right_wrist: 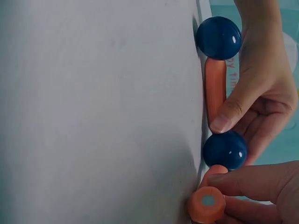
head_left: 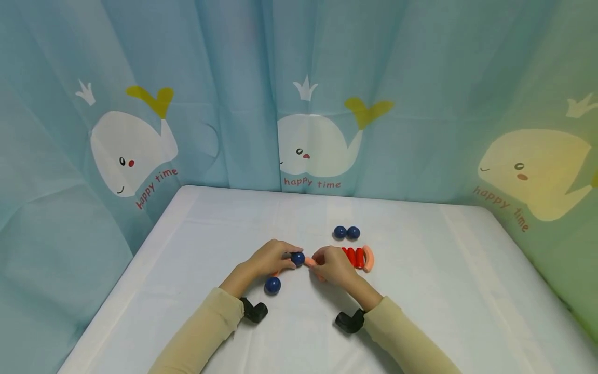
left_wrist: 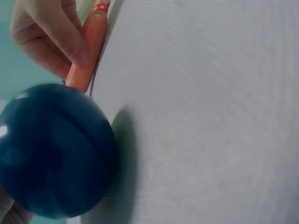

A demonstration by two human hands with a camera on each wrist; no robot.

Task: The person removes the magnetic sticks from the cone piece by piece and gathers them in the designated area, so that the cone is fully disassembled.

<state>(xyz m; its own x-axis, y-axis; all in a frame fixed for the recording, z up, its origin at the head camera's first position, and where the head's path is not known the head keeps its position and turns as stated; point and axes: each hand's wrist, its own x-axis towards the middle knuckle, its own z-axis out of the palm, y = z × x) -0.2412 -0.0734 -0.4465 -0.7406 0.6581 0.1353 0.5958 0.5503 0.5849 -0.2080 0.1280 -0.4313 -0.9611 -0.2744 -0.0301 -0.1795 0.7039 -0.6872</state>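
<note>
My left hand grips a dark blue ball between thumb and fingers. An orange rod, partly behind this hand in the head view, joins that ball to a second blue ball nearer me. On the other side, my right hand pinches a curved orange piece; its near end touches or almost touches the gripped ball. The free end of the curved piece shows a grey disc in the right wrist view. In the left wrist view the second ball hides most of the left hand.
Beyond the right hand, several red rods lie side by side, with another curved orange piece at their right. Two blue balls sit together farther back. The white table ends at a blue curtain printed with whales.
</note>
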